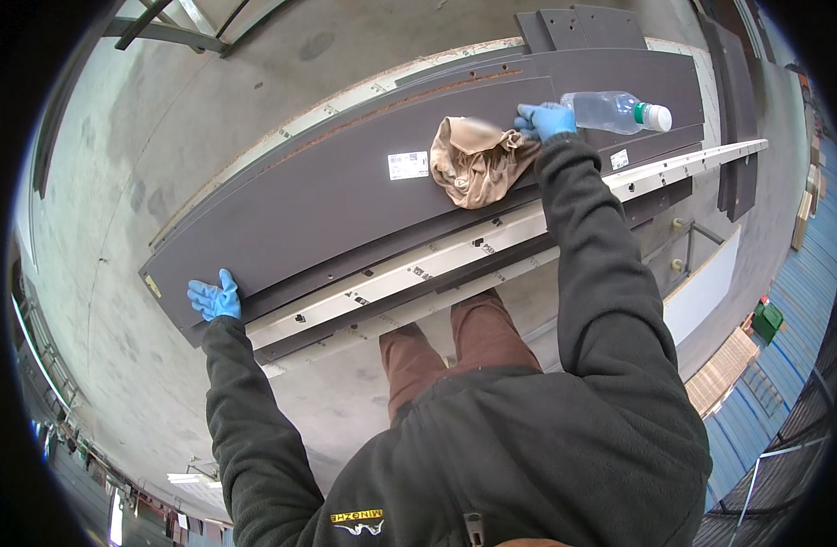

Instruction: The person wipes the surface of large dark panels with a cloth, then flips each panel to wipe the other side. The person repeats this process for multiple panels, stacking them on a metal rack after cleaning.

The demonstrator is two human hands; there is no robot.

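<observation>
In a blue glove, my left hand (215, 297) lies open with spread fingers at the left end of a long dark grey panel (327, 205). My right hand (546, 120), gloved too, is closed on the edge of a crumpled tan cloth (478, 170), which rests on the same panel. Just right of that hand is a clear plastic bottle (603, 111) with a white cap and a green ring, lying on its side. Left of the cloth a white label (408, 165) is stuck to the panel.
More dark panels (583, 29) lie stacked at the back. A long white printed strip (409, 271) runs along the stack's near side. Upright dark boards (738, 118) stand at the right. A metal frame (172, 35) is at the far left, and a green bin (767, 321) stands farther right.
</observation>
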